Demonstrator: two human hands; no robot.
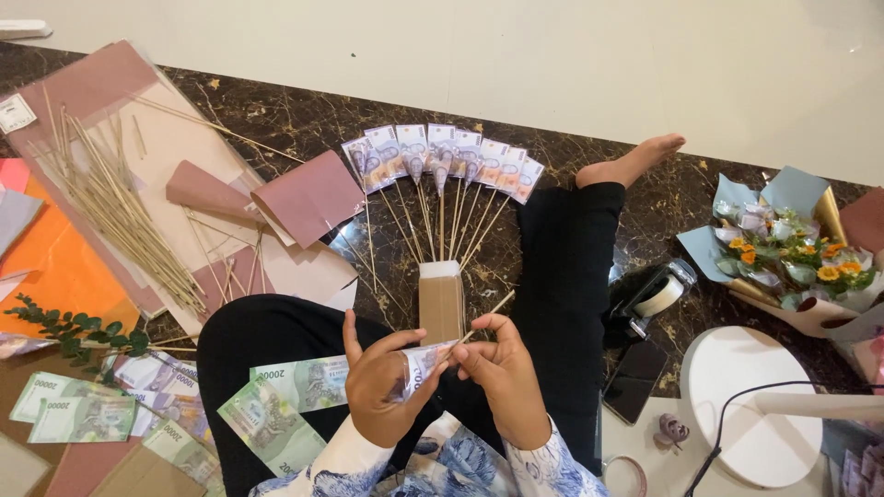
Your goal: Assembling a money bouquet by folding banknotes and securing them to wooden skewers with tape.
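Pinched between both hands is a rolled banknote [419, 368], held over the lap: the left hand [379, 391] curls its fingers and thumb around the paper cone, while the right hand [502, 377] presses fingertips on its other end and on a thin wooden skewer [483, 322] that juts up and to the right.

Far left, sheets of orange paper [55, 267] lie flat beside a loose bundle of many bamboo sticks [120, 216], too many to count, resting on matte pinkish-brown wrapping sheets [308, 198]. Below them lies one green leafy sprig [78, 329]. Loose flat banknotes [276, 410], about seven in view, spread across the floor and the black-clad knee.

At centre, a small brown cardboard box [441, 299] stands upright on the dark marble floor [276, 115]; about nine skewers rise from it in a fan, each topped with a folded banknote [442, 152].

To the right sits a clear tape dispenser [656, 294], a dark phone [633, 382], a round white stand [750, 405] and one paper-wrapped bouquet [792, 253] with orange flowers.
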